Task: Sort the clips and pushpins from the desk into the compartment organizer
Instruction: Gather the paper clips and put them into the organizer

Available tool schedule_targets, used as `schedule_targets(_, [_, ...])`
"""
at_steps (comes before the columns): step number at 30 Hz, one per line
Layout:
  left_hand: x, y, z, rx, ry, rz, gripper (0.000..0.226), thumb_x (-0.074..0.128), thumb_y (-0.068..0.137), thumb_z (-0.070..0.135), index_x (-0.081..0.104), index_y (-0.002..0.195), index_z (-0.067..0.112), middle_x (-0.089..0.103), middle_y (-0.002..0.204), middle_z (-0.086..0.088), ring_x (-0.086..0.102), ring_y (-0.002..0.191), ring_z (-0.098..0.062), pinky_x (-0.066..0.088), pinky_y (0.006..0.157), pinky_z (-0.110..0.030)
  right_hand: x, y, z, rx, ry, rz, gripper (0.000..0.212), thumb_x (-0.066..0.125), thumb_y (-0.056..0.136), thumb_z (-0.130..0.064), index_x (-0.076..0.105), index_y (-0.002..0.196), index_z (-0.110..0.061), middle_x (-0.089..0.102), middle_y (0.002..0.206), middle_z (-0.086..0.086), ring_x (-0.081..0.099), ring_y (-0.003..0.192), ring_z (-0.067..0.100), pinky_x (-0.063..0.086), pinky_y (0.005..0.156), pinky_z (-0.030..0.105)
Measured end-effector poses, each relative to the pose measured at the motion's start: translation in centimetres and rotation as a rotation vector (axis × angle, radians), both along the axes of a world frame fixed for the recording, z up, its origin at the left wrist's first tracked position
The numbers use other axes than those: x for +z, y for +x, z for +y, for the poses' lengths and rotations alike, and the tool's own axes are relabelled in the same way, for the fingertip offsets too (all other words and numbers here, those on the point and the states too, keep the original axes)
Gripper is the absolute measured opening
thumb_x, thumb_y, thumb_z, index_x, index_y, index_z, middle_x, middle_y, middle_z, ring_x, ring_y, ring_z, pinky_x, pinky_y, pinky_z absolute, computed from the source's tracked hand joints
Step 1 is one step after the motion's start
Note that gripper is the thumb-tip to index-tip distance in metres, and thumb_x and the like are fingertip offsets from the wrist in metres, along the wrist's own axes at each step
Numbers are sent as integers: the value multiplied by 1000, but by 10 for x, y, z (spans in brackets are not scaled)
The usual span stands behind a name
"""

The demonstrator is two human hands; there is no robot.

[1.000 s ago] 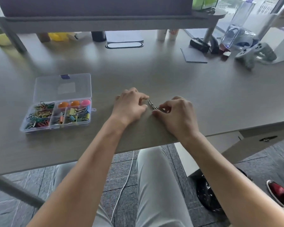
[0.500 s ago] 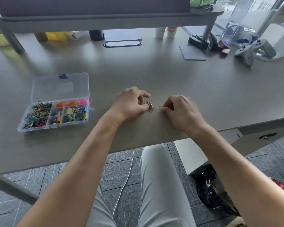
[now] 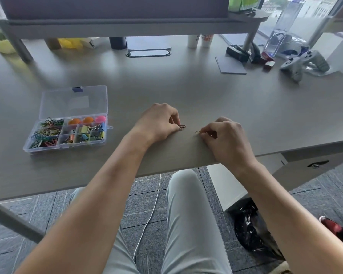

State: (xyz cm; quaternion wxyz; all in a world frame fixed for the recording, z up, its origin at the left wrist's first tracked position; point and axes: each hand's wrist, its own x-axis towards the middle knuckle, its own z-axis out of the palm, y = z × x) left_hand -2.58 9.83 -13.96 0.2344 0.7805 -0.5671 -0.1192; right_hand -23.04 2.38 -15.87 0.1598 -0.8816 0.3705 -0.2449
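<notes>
Pickup stage: left hand [image 3: 158,121] pinches a binder clip [image 3: 181,127], right hand [image 3: 225,138] pinches a paperclip [image 3: 198,132]; next, carry both to the organizer [image 3: 67,135]

We rest both forearms forward across the table edge. Our left hand [image 3: 158,122] and right hand [image 3: 226,138] sit knuckles-up, apart, fingers curled, fingertips pinched together.

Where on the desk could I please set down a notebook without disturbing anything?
The broad bare desk stretch between the compartment organizer, the hands and the back clutter is free. It is crowded back right around the game controller, and under the shelf.
</notes>
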Motion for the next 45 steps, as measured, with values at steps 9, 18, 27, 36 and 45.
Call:
schedule_targets(9, [22, -10, -17, 59, 280, 40, 14, 77, 85, 26, 79, 92, 13, 74, 91, -6, 68, 86, -22, 47, 70, -25, 36, 16, -15, -89, 239, 285, 10, 75, 79, -18, 75, 71, -23, 75, 90, 4, 69, 90, 27, 58, 82, 34])
schedule_targets(18, [25, -16, -14, 41, 295, 20, 10, 72, 85, 22, 75, 85, 12, 75, 93, -7, 69, 90, -23, 52, 72, -28, 46, 23, -16, 11, 254, 525, 21, 61, 84, -16, 51, 65, -13, 50, 71, 8, 48, 75, 33, 43, 61, 34])
schedule_targets(27, [16, -23, -1, 43, 139, -30, 13, 71, 79, 15, 62, 75, 23, 71, 89, -4, 67, 87, -24, 55, 77, -31, 28, 9, 0, 46, 61, 371, 4, 55, 95, -20, 55, 98, -18, 66, 111, 9, 59, 106, 33, 39, 78, 36])
schedule_targets(36, [8, -27, 16, 102, -22, 23, 12, 69, 82, 8, 73, 79, 18, 66, 78, 0, 66, 81, -19, 41, 68, -22, 15, 0, 2, -29, 127, 86, 12, 72, 87, -20, 77, 96, -24, 68, 84, -7, 65, 90, 20, 49, 81, 30])
schedule_targets(45, [16, -33, 5, 165, 131, 53, 12, 74, 79, 18, 76, 86, 9, 74, 83, -10, 70, 84, -27, 56, 73, -31, 9, 10, 2, -115, 200, -69, 7, 74, 85, -23, 77, 89, -28, 67, 78, -11, 64, 83, 16, 47, 74, 29])
